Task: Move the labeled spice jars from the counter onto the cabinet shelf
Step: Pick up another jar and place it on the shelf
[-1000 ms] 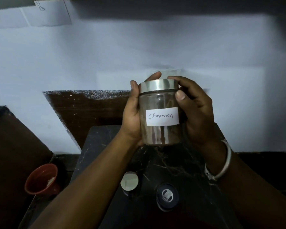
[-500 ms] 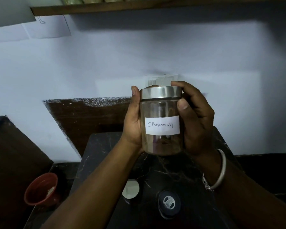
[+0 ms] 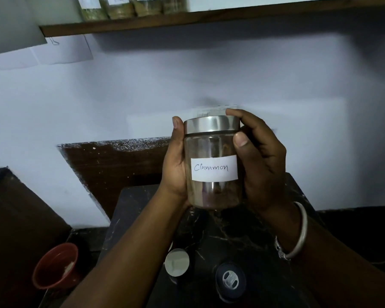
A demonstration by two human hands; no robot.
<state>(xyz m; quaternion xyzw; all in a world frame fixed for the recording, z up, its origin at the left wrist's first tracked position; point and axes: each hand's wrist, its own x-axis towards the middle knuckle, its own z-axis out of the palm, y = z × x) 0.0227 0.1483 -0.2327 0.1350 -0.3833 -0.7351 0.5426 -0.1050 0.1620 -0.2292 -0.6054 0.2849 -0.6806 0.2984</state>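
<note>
Fingers (image 3: 240, 140) of the right hand (image 3: 262, 165) and left hand (image 3: 176, 165) wrap the cinnamon jar (image 3: 212, 162) from both sides, upright, label forward, above the table (image 3: 242, 227). Versus 1.0 s ago, grip unchanged; the shelf (image 3: 187, 21) with its shelved jars (image 3: 131, 6) has entered view. Judgement: the lift toward the shelf is beginning, placement not yet done.

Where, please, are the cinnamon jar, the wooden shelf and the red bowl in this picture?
cinnamon jar (image 3: 213, 167): head view, on its white label.
wooden shelf (image 3: 209, 20): head view, on its front edge.
red bowl (image 3: 53, 266): head view, on its inner wall.
</note>
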